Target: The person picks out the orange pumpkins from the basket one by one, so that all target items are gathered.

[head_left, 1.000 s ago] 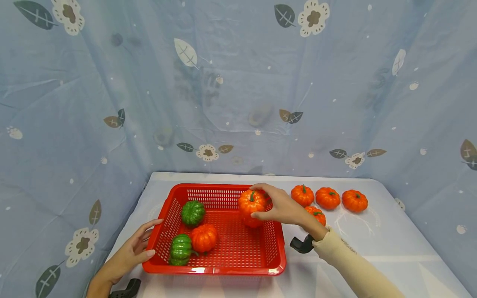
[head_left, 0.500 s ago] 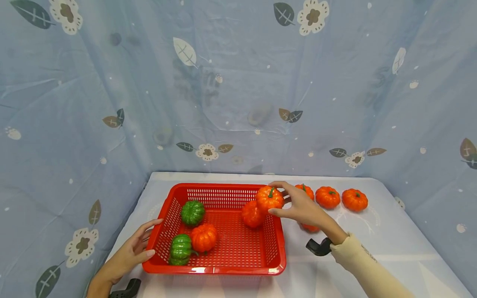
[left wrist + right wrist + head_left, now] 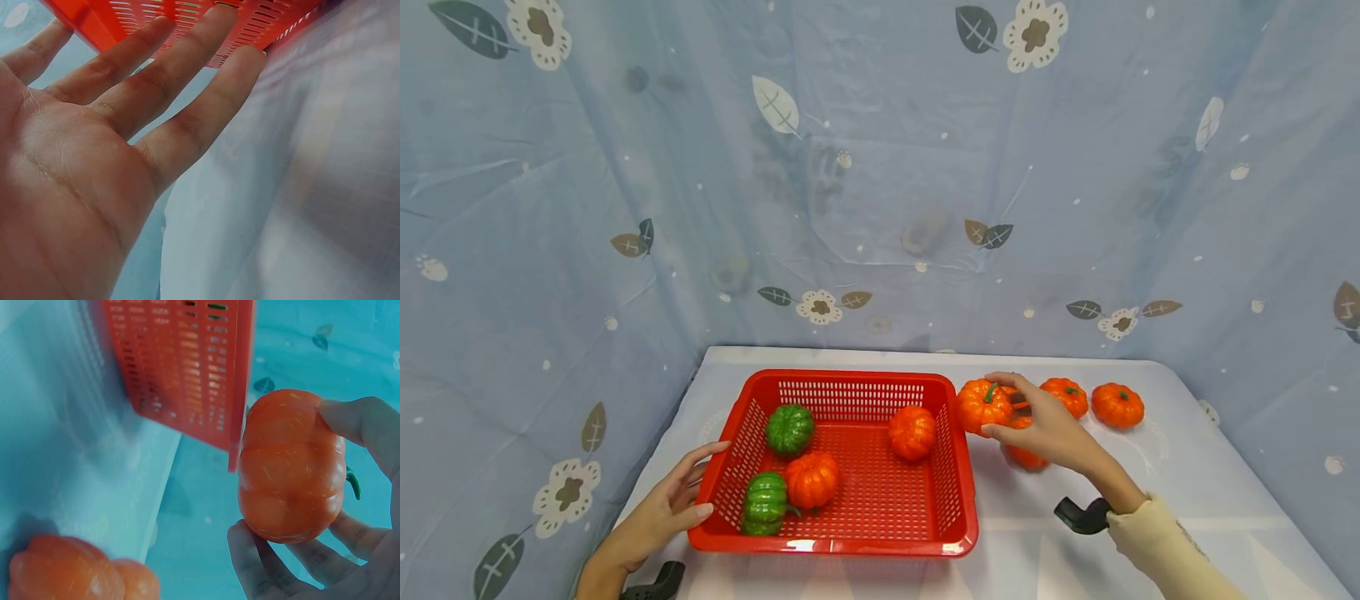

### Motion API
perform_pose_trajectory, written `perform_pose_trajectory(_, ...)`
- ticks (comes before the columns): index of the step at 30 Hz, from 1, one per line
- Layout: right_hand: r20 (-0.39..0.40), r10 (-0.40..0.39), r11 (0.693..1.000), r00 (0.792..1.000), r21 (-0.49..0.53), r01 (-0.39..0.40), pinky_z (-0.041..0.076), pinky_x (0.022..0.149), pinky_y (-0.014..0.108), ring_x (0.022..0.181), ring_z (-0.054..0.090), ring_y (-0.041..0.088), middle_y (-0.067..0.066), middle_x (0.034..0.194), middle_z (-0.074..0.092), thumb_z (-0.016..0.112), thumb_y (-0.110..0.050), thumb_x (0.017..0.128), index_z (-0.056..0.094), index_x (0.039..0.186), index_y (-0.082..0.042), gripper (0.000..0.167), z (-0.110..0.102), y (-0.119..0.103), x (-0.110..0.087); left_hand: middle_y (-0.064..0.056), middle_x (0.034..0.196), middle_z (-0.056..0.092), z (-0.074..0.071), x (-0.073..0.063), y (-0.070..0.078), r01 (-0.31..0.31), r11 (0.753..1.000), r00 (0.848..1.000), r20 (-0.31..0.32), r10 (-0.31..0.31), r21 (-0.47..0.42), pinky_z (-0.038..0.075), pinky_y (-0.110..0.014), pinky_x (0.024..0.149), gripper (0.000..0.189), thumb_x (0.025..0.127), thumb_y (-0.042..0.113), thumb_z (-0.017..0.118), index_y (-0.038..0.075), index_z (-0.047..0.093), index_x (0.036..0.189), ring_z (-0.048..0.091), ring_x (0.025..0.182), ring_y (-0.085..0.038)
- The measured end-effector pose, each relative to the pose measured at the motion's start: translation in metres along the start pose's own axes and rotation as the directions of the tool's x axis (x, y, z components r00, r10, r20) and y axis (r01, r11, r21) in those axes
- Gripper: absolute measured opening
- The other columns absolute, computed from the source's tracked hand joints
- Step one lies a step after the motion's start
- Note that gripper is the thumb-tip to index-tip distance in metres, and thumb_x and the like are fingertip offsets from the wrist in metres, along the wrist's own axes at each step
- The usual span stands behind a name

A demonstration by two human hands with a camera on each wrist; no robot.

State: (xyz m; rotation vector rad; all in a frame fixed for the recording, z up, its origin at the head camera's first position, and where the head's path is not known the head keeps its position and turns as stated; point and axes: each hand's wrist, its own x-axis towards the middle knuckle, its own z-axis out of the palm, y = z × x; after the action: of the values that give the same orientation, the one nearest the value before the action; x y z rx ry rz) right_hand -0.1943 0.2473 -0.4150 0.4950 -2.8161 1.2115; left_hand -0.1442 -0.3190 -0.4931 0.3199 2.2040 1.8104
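Note:
My right hand (image 3: 1047,423) holds an orange pumpkin (image 3: 983,406) with a green stem between thumb and fingers, just outside the basket's right rim. In the right wrist view this pumpkin (image 3: 290,465) is off the table, beside the basket wall. My left hand (image 3: 664,504) rests against the left side of the red basket (image 3: 831,546); its fingers (image 3: 187,128) reach out fairly straight to the perforated wall. Inside the basket lie two green pumpkins, one at the back (image 3: 790,430) and one at the front (image 3: 765,503), plus two orange ones, left (image 3: 812,480) and right (image 3: 912,433).
Several more orange pumpkins are on the white table (image 3: 1150,533) at right: one at the far right (image 3: 1117,406), one beside it (image 3: 1066,397), one nearer (image 3: 1025,454), partly behind my right hand. A patterned blue curtain (image 3: 880,183) surrounds the table's back and sides.
My right hand has carried its orange pumpkin rightward, from above the basket's right part to outside the rim. The orange pumpkin beneath it is now uncovered. My left hand has stayed put.

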Motion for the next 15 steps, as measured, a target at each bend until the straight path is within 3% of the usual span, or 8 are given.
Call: perform_pose_trajectory(15,-0.077,0.089,0.994,0.993,-0.055,-0.093,0.053,0.094,0.059,0.117,0.06,0.036,0.012,0.147,0.052,0.079,-0.053,0.086,0.048,0.151,-0.02,0.08,-0.025,0.026,-0.028,-0.035,0.154,0.031,0.0,-0.001,0.003,-0.072,0.997,0.996,0.045,0.073,-0.032,0.056,-0.035,0.092,0.072,0.098,0.005,0.061,0.014,0.027,0.16,0.059,0.122,-0.011)
